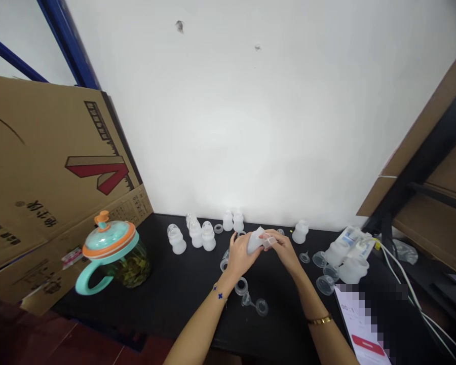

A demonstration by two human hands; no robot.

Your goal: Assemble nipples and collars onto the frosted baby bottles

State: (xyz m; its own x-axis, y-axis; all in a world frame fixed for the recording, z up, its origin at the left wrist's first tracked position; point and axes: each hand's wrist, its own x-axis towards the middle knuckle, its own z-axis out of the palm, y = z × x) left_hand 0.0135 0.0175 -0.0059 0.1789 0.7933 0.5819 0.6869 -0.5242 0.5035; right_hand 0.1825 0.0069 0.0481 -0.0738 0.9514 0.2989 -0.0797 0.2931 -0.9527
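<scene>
My left hand (240, 253) is wrapped round a small white baby bottle (255, 240), tilted above the middle of the black table. My right hand (284, 247) meets it at the bottle's right side, its fingers closed on a small clear plastic piece (269, 241). Exactly what that piece is, I cannot make out. Below my hands lie a clear collar ring (241, 286), a bottle teat (247, 299) and a clear round cap (262, 307). Another teat (304, 257) rests to the right of my right hand.
Capped bottles (208, 236) stand at the left, uncapped ones (238, 221) against the wall, and another bottle (300, 231) right of centre. More bottles (353, 268) and clear caps (325, 285) crowd the right. A lidded jug (116, 253), a phone (361, 324) and white cables (401, 271) flank the area.
</scene>
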